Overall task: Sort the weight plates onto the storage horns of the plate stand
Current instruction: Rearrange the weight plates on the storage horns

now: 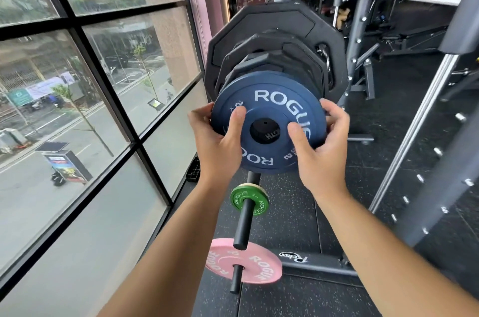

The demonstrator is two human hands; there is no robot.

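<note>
Now both hands hold the blue plate (268, 109) by its rim, one at each side, with its printed face turned toward the camera. The left hand (217, 135) has its thumb (237, 119) laid flat on the face, just left of the centre hole, while its other fingers (202, 112) curl round the left edge and go out of sight behind. The right hand (318, 145) mirrors it: the thumb (298, 135) presses on the face to the right of the hole, and the fingers (334, 114) hook over the right edge. So the plate sits pinched between thumbs in front and fingers behind. The black end cap of the top horn (264, 130) shows through the hole, so the plate is threaded on that horn, in front of a stack of black plates (274, 39) that grow larger toward the back. Below, a small green plate (249, 198) sits on a second horn (245, 223), and lower again a pink plate (243, 261) sits on a third horn (236, 279). The stand's base (318, 263) rests on the dark floor (285, 298), beside a large window (77, 83).
</note>
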